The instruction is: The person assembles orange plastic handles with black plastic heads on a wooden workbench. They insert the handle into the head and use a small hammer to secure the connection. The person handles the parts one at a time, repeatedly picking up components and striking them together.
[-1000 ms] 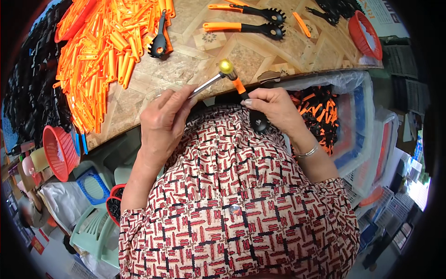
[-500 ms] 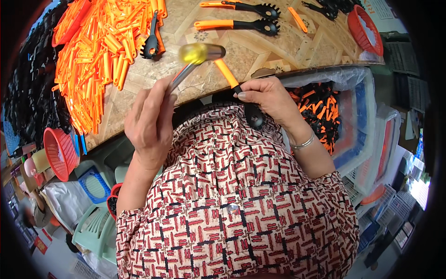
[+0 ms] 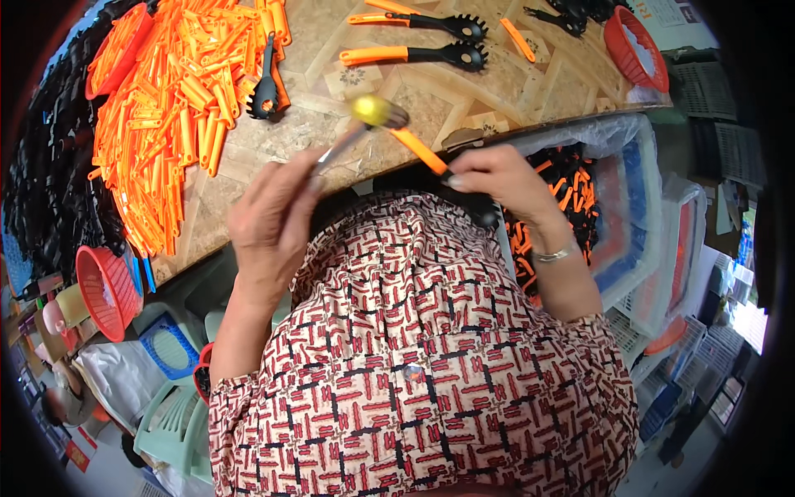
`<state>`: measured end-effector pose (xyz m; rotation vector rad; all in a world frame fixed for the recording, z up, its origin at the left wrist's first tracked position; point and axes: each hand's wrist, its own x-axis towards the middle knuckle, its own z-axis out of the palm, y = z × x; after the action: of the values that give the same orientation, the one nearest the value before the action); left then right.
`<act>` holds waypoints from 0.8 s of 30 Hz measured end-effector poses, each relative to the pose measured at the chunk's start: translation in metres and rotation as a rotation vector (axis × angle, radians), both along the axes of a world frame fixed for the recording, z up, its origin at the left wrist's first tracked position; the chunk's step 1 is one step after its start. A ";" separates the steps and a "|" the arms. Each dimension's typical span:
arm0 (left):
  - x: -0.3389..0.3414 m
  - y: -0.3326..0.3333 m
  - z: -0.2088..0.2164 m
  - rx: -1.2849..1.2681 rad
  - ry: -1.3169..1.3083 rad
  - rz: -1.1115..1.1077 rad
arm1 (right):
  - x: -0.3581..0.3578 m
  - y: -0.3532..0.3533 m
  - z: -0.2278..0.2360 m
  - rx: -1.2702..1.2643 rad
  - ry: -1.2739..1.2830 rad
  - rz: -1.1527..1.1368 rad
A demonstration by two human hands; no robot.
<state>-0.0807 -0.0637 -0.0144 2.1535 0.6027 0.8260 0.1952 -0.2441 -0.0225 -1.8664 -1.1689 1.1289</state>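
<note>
My left hand (image 3: pixel 269 211) is closed around the shaft of a mallet whose head is yellow at one end and dark at the other. The blurred mallet head (image 3: pixel 370 110) is at the tip of an orange handle; contact cannot be made out. That orange handle belongs to a black kitchen utensil (image 3: pixel 421 151), gripped at its black neck by my right hand (image 3: pixel 501 178). Its dark rounded head hangs below the table edge, partly hidden by my hand. Two pasta servers (image 3: pixel 460 55) with orange handles lie flat beyond, and another black pasta server (image 3: pixel 263 93) rests by the handle pile.
A big pile of orange handles (image 3: pixel 153 132) covers the table's left, with black parts (image 3: pixel 50 149) beside it. Red baskets stand at the left (image 3: pixel 108 286) and far right (image 3: pixel 636 50). A plastic-lined crate (image 3: pixel 621 224) of black-and-orange utensils sits at my right. One orange handle (image 3: pixel 517 40) lies loose.
The utensil and my right hand have shifted right and slightly nearer to me. The mallet head has swung down and right, toward the handle's tip.
</note>
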 end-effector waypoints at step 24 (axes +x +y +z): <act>-0.018 -0.001 -0.020 -0.574 -0.032 0.163 | 0.005 0.061 0.039 0.264 -0.966 0.134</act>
<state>-0.0987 -0.0651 -0.0340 1.5820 0.8859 0.6677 0.2005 -0.1834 0.0169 -2.1728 -1.8535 0.0355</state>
